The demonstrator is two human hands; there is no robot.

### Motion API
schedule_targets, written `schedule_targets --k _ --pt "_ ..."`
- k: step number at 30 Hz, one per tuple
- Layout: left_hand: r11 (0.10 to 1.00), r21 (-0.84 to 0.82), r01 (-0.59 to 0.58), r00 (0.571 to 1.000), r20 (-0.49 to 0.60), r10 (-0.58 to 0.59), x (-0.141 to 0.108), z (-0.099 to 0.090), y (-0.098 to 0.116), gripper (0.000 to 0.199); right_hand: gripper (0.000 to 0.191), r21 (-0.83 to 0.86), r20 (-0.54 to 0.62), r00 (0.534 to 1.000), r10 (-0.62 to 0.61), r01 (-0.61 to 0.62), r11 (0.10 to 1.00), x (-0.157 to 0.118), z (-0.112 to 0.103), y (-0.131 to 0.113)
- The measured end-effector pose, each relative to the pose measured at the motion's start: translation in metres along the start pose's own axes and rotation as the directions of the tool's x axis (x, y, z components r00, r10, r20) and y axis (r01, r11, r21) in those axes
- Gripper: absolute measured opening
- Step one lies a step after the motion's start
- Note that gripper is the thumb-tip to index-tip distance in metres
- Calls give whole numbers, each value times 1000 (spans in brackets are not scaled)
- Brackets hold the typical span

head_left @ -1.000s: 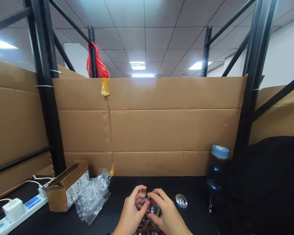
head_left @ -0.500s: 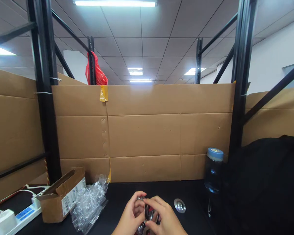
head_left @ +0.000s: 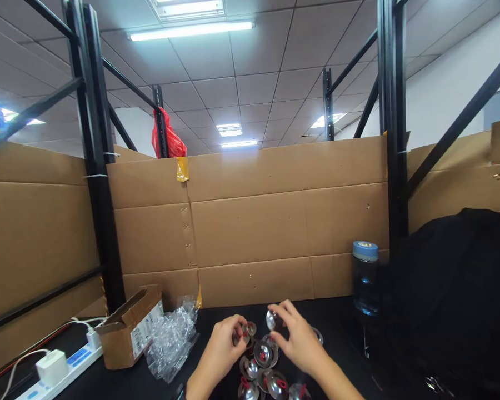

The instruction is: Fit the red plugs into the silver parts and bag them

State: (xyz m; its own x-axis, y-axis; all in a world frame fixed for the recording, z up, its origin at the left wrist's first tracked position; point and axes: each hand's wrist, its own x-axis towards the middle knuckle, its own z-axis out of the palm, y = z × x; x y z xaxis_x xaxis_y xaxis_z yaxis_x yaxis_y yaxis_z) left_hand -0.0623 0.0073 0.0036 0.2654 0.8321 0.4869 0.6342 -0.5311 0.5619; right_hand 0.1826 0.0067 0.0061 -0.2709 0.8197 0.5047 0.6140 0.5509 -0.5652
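Observation:
Several small metal cymbals [head_left: 263,353], shiny and domed with red cords, lie in a heap on the black table at the bottom middle. My right hand [head_left: 295,338] pinches one cymbal [head_left: 271,320] by its rim, raised and tilted just beyond the heap. On the heap's left side, my left hand [head_left: 220,349] has its fingers curled round a cymbal [head_left: 250,329] with red cord, partly hidden by the fingers. Another metal disc [head_left: 318,335] lies behind my right hand, mostly covered by it.
Left of the heap lie crumpled clear plastic wrap [head_left: 173,341], an open cardboard box [head_left: 120,344] and a power strip [head_left: 73,364] with plugs. A blue-lidded bottle [head_left: 365,283] and a black cloth-like bulk [head_left: 458,300] stand right. A cardboard wall [head_left: 250,228] closes the back.
My hands, close together round a cymbal before, have parted; the right has moved right and up with a cymbal. The view has tilted and shifted, bringing the heap into sight.

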Motion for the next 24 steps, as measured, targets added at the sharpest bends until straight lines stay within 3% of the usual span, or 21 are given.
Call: schedule_targets --k 5,10,14,18,21,24 --pt "998 -17 60 995 76 -58 -2 -7 -33 20 40 -204 -117 976 185 -206 957 6 -25 64" --pt "995 -55 82 984 162 -72 -10 -6 -53 21 37 -320 -24 927 375 -363 875 -1 -29 109" --pt "996 29 86 970 226 -91 -11 0 -57 27 33 -341 7 912 409 -383 858 -1 -24 118" --pt "996 80 36 982 183 -50 -10 5 -53 20 47 -326 88 927 365 -320 890 1 -27 117" --pt "997 73 31 982 184 -44 -9 8 -49 30 57 -325 122 920 373 -318 891 0 -32 113" --pt "997 72 27 982 185 -40 -8 9 -48 25 56 -327 135 915 379 -320 889 -1 -36 107"
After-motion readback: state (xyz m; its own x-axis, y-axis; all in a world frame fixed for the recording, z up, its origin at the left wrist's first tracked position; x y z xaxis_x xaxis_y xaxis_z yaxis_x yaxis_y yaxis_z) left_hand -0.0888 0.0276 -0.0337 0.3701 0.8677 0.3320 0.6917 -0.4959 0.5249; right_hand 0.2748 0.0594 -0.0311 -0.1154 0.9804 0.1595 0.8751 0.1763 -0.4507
